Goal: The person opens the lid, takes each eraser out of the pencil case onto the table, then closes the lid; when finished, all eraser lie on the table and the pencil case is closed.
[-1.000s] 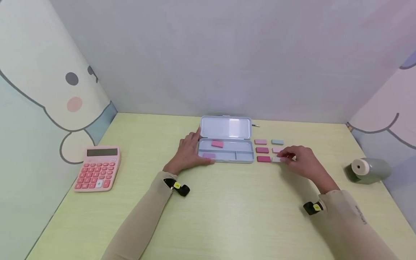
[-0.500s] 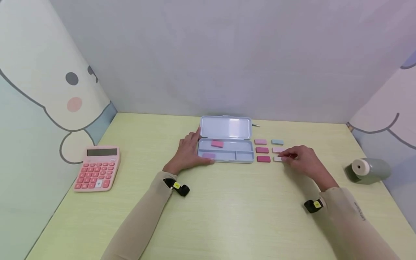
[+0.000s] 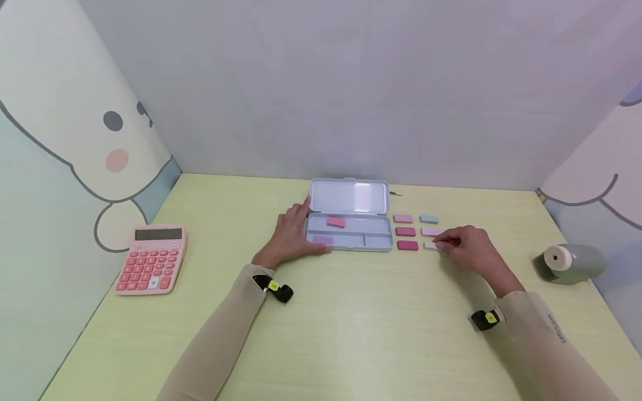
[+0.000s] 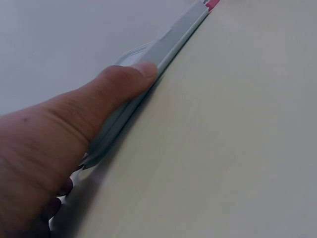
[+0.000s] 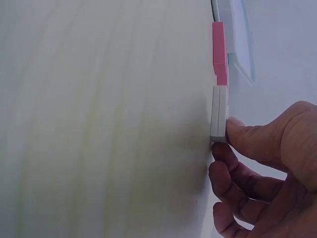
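Right of the pencil case (image 3: 371,225), the right hand (image 3: 468,248) pinches the white block (image 5: 218,111) in nearly closed fingers, and a crooked release could nudge the pale pink block (image 3: 429,231), while the left hand (image 3: 287,236), spread, touches the case.

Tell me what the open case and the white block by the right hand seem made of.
The open case looks like glossy plastic or painted metal: its lid shows a bright reflection. The white block looks matte, perhaps rubber or plastic: no sharp highlight shows.
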`<state>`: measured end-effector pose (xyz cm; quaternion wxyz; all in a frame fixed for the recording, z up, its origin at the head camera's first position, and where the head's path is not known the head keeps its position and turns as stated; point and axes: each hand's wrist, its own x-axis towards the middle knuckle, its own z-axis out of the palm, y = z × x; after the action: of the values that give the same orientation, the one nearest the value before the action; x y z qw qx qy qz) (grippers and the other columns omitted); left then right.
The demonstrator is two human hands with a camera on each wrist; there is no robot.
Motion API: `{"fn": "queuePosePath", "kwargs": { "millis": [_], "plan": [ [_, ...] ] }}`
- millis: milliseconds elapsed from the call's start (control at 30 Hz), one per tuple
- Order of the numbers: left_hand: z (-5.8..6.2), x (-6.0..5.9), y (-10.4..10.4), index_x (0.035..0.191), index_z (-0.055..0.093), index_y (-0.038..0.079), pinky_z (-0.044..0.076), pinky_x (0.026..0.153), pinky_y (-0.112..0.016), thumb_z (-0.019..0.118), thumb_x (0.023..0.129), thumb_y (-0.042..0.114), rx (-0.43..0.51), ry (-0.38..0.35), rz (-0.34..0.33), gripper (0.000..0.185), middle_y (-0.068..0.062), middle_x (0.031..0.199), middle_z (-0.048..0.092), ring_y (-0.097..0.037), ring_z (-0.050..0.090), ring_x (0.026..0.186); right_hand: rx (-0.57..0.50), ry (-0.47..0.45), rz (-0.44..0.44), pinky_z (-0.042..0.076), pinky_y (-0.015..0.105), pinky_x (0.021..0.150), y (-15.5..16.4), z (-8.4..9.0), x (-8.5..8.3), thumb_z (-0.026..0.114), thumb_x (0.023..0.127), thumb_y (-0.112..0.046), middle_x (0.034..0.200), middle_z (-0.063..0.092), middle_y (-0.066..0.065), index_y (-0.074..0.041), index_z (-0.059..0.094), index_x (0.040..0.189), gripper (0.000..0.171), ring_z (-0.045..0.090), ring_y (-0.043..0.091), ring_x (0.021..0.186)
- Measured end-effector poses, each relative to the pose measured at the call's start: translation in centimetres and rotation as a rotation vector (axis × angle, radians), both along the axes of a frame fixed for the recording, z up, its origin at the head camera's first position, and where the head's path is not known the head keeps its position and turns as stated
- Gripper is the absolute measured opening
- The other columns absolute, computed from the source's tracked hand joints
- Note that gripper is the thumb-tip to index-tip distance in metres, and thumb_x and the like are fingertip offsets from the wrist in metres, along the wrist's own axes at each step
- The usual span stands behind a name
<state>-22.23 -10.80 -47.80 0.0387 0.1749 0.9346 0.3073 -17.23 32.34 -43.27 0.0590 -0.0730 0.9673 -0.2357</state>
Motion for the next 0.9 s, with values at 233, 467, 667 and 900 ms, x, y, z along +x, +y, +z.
{"fn": "queuePosePath", "kwargs": {
  "millis": [233,467,667,900],
  "plan": [
    [0.0,0.0,0.0,0.175,0.002,0.020,0.029,0.124,-0.054,0.091,0.070,0.068,-0.012,0.004,0.001,0.146,-0.015,0.159,0.045,-0.034,0.043,0.144,-0.003,0.034,0.007,0.043,0.029,0.070,-0.1,-0.1,-0.1,0.072,0.099,-0.007,0.101,0.078,0.019,-0.002,0.083,0.109,0.016,0.055,0.023,0.083],
    [0.2,0.0,0.1,0.175,0.002,0.019,0.028,0.125,-0.055,0.090,0.070,0.068,-0.017,-0.002,-0.001,0.145,-0.016,0.160,0.044,-0.035,0.043,0.145,-0.005,0.058,0.000,0.042,0.028,0.067,-0.3,0.5,0.0,0.074,0.099,-0.011,0.100,0.076,0.018,-0.002,0.082,0.112,0.017,0.056,0.024,0.085],
    [0.2,0.0,0.0,0.175,0.002,0.019,0.028,0.126,-0.055,0.091,0.070,0.067,-0.026,-0.006,0.003,0.146,-0.016,0.161,0.043,-0.035,0.043,0.145,-0.035,0.122,0.028,0.044,0.026,0.066,-2.0,1.3,0.2,0.074,0.101,-0.011,0.097,0.077,0.013,-0.003,0.080,0.111,0.014,0.060,0.023,0.085],
    [0.0,-0.1,0.0,0.175,0.001,0.017,0.027,0.126,-0.056,0.089,0.071,0.067,-0.043,0.011,-0.013,0.145,-0.017,0.161,0.043,-0.036,0.043,0.146,-0.068,0.107,0.048,0.046,0.030,0.069,-4.8,2.0,-0.5,0.073,0.102,-0.015,0.097,0.076,0.012,-0.003,0.079,0.114,0.018,0.060,0.025,0.087]
  ]
}}
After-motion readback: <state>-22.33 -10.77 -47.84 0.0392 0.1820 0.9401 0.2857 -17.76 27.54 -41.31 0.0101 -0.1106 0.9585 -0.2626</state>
